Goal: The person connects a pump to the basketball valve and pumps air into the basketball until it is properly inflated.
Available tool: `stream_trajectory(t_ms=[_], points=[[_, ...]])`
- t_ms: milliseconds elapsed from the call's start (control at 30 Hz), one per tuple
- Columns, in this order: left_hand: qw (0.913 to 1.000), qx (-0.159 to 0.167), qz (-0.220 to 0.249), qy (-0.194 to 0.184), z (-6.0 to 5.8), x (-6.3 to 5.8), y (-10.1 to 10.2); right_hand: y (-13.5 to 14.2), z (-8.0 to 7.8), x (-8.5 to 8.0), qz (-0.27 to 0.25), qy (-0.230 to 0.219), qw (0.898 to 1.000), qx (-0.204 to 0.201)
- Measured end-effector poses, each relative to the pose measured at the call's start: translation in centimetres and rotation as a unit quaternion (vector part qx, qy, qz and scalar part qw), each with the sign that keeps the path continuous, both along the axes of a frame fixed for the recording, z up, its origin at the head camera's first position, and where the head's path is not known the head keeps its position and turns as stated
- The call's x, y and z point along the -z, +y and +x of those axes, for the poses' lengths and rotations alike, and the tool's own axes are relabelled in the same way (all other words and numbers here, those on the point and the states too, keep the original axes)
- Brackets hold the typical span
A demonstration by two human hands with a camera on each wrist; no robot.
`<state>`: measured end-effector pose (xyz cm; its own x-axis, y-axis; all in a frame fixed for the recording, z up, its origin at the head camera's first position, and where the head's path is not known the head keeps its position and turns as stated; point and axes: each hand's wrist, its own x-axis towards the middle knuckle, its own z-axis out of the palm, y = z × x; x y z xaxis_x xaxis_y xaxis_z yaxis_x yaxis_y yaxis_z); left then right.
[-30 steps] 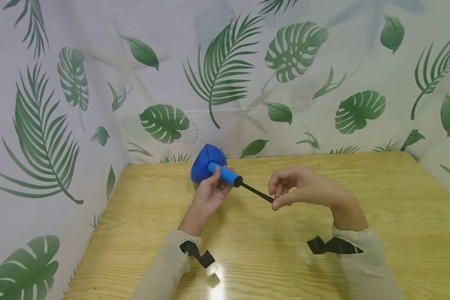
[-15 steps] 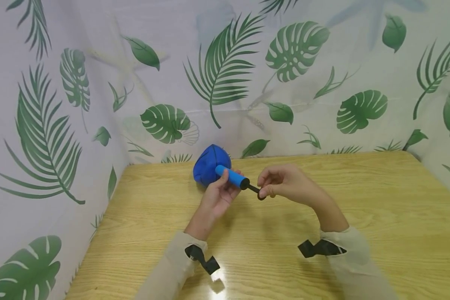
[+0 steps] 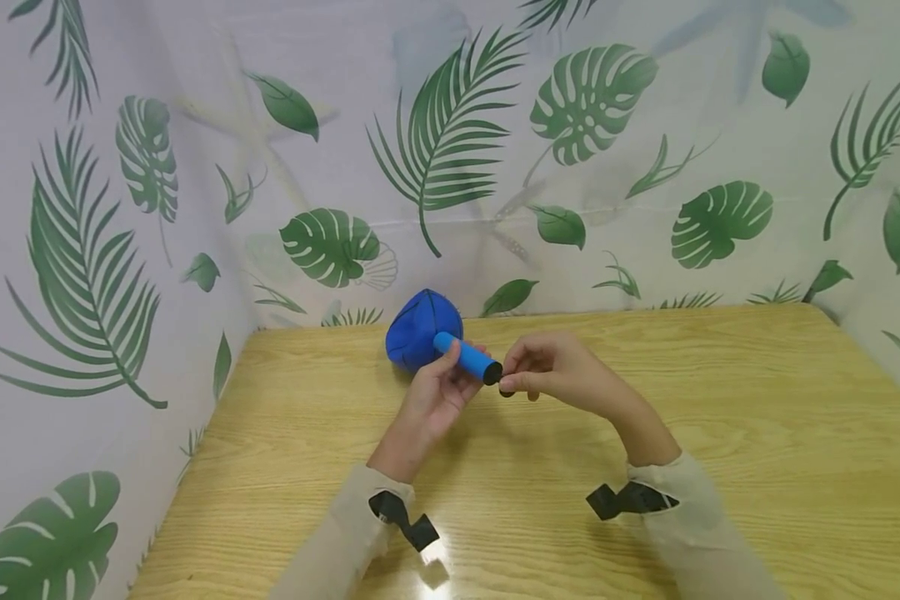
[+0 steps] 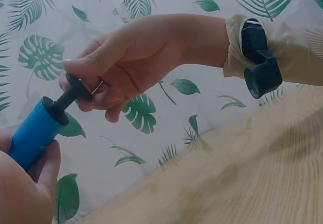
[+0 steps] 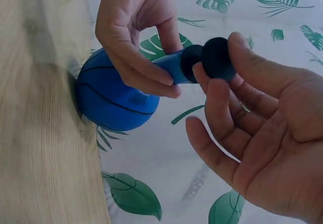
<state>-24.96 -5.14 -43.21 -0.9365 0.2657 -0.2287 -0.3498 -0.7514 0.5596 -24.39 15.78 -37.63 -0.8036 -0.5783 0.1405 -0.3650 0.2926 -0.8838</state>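
Observation:
A blue ball (image 3: 414, 330) with black seam lines rests at the back of the table, its top looking peaked and creased in the head view. The blue barrel of a hand pump (image 3: 471, 358) points into its near side. Around that barrel curl the thumb and fingers of my left hand (image 3: 429, 402). My right hand (image 3: 570, 377) pinches the round black plunger handle (image 5: 218, 58) between thumb and fingers. In the left wrist view a short length of black rod shows between handle and barrel. The pump's tip at the ball is hidden.
The wooden table (image 3: 570, 533) runs back to a white cloth (image 3: 630, 267) printed with green leaves, which also hangs at both sides. Black wrist cameras stick out from both sleeves, the right one (image 4: 262, 75) plain in the left wrist view.
My right hand has moved left, pushing the plunger from far out to nearly all the way into the barrel. The ball, pump barrel and left hand have shifted slightly right.

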Motion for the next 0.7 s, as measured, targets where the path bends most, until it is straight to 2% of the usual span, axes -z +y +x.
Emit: stream_trajectory(t_ms=[167,333,433,700], points=[[0.9998,-0.006,-0.003,-0.017,-0.1,0.0,-0.3,0.3,0.0,-0.2,0.0,-0.021,1.0,-0.02],[0.9998,0.006,-0.021,0.0,-0.1,0.1,0.0,0.5,0.2,-0.9,0.019,-0.021,0.999,-0.03],[0.9999,0.005,-0.011,-0.002,-0.2,0.1,0.0,0.8,0.3,-1.2,0.021,-0.026,0.999,-0.034],[0.9978,-0.048,0.032,-0.033,-1.1,-0.5,-1.7,2.2,1.2,-2.6,0.016,-0.023,0.997,-0.065]])
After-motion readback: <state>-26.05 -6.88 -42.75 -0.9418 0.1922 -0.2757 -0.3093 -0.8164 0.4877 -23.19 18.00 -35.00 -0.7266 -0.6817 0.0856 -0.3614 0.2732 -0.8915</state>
